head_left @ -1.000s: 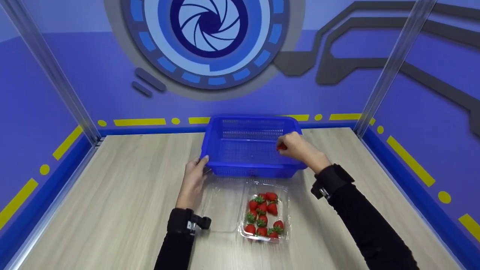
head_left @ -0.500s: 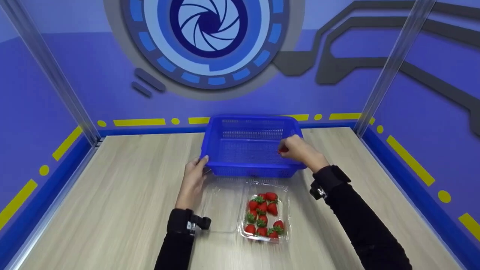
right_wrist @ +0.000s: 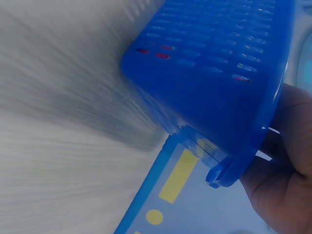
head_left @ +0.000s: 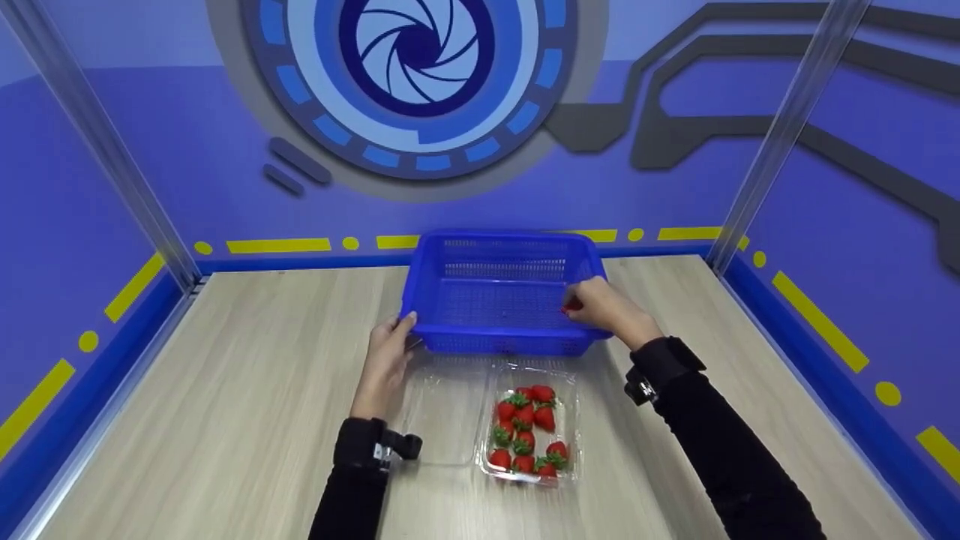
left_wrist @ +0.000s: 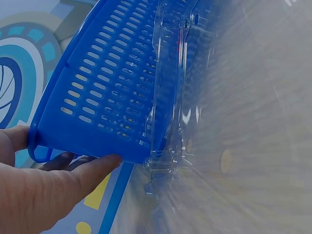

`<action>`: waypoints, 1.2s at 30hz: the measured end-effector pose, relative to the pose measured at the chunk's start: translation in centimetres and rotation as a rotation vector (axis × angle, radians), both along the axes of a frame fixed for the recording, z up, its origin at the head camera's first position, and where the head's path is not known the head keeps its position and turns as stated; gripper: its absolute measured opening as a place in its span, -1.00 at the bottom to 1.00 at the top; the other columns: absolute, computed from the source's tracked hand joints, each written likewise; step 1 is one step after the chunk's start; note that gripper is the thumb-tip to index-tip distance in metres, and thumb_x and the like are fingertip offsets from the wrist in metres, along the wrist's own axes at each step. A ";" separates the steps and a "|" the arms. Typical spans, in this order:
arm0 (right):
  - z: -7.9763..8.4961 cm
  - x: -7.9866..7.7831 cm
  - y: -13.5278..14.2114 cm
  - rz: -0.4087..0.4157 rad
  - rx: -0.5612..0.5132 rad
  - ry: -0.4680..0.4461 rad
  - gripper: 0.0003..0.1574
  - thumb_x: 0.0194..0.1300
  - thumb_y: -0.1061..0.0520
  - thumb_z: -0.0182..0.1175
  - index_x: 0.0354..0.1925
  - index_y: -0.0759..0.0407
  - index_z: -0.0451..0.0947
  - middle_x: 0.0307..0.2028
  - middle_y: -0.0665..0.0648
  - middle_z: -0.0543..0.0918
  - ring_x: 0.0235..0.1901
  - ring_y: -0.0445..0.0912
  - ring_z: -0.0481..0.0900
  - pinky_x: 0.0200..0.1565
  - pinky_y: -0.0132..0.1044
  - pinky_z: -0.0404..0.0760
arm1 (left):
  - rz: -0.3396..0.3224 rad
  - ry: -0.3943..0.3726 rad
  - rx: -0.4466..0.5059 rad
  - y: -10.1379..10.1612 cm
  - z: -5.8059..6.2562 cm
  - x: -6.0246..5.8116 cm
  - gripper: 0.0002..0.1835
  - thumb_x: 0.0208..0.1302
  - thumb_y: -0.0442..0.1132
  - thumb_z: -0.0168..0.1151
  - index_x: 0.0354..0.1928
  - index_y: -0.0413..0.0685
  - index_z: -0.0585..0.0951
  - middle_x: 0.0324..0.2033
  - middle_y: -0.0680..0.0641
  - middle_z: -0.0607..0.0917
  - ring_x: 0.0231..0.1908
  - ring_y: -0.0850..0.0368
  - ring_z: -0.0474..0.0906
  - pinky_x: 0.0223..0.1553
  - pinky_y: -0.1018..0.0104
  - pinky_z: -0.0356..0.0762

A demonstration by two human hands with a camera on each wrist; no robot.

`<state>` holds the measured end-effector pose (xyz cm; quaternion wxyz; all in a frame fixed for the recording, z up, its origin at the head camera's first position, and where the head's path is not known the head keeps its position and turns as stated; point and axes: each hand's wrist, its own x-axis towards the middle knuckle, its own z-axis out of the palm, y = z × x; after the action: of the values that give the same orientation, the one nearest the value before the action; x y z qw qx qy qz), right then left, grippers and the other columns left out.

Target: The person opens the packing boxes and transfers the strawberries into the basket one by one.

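A blue plastic basket [head_left: 495, 342] with slotted walls stands toward the back. My left hand [head_left: 385, 361] grips its front left corner, thumb over the rim; the left wrist view shows fingers around the basket's edge. My right hand [head_left: 606, 306] reaches over the right front of the basket, pinching a red strawberry [head_left: 571, 306] low inside it, mostly covered by the fingers. Through the slots in the right wrist view, red patches [right_wrist: 162, 55] show. In front lies a clear plastic clamshell box [head_left: 577, 427], its right half holding several strawberries [head_left: 523, 417] with green leaves.
The clamshell's transparent lid [head_left: 442, 416] lies opened flat to the left, near my left wrist. A pale wood table [head_left: 277, 375] carries everything. Blue printed panels [head_left: 480, 202] with metal corner posts close off the back and both sides.
My right hand, with the strawberry, has moved slightly down and to the right inside the basket. The left hand, basket and clamshell have stayed put.
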<state>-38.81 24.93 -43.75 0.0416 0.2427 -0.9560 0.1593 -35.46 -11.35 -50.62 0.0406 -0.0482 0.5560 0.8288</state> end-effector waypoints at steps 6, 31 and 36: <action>0.0 0.0 -0.1 0.002 -0.010 0.014 -0.91 0.23 0.30 0.37 -0.29 0.36 0.69 -0.36 0.23 0.73 -0.34 0.03 0.65 -0.25 -0.07 0.68 | 0.001 -0.010 -0.010 -0.1 0.0 0.0 -0.41 0.57 -0.18 0.07 0.48 -0.35 0.25 0.37 -0.38 0.42 0.30 -0.15 0.44 0.38 -0.07 0.34; 1.6 6.3 -4.4 0.138 -0.026 0.146 -0.80 0.14 0.41 0.32 -0.21 0.30 0.70 -0.25 0.22 0.75 -0.19 0.10 0.72 -0.13 -0.06 0.73 | 0.013 -0.007 -0.022 -0.1 -0.1 0.1 -0.46 0.57 -0.19 0.08 0.42 -0.38 0.33 0.31 -0.41 0.47 0.27 -0.19 0.48 0.37 -0.11 0.36; 1.5 11.0 -7.0 0.251 0.004 0.100 -0.76 0.12 0.39 0.37 -0.19 0.24 0.70 -0.26 0.15 0.73 -0.26 0.00 0.69 -0.21 -0.24 0.72 | 0.000 -0.002 -0.030 -0.1 0.0 0.0 -0.42 0.58 -0.16 0.07 0.46 -0.36 0.28 0.35 -0.38 0.44 0.32 -0.19 0.43 0.38 -0.09 0.34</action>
<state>-27.79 17.93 -42.22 0.0687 0.3680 -0.9153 0.1489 -35.46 -11.49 -50.64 0.0403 -0.0498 0.5683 0.8203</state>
